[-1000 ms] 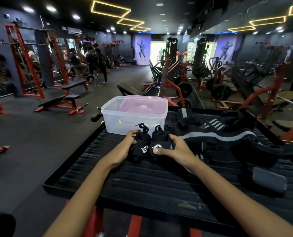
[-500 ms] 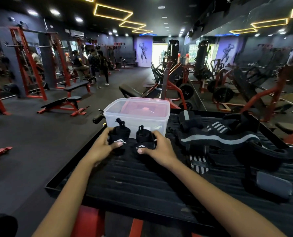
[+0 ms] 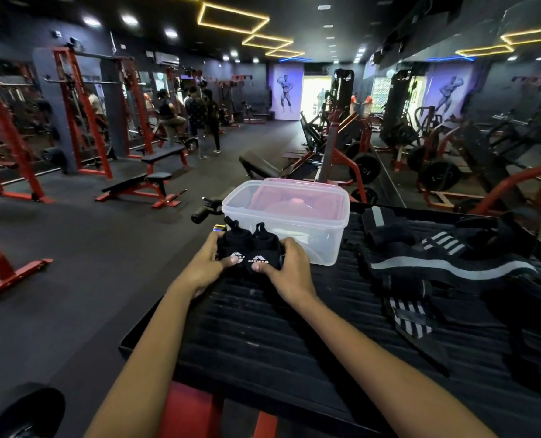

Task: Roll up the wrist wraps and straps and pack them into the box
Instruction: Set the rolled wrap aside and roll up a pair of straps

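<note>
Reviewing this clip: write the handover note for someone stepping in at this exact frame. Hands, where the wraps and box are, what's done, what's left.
Left hand: grips one rolled black wrap.
Right hand: grips a second rolled black wrap beside the first; the two rolls touch.
Both rolls sit just in front of the clear plastic box, not inside it. A pink lid appears to sit behind or under the box.
Unrolled striped straps lie in a heap on the black ribbed platform, right of the box.
Done: two wraps rolled.
Left: put both rolls in the box, then roll and pack the heap.
</note>
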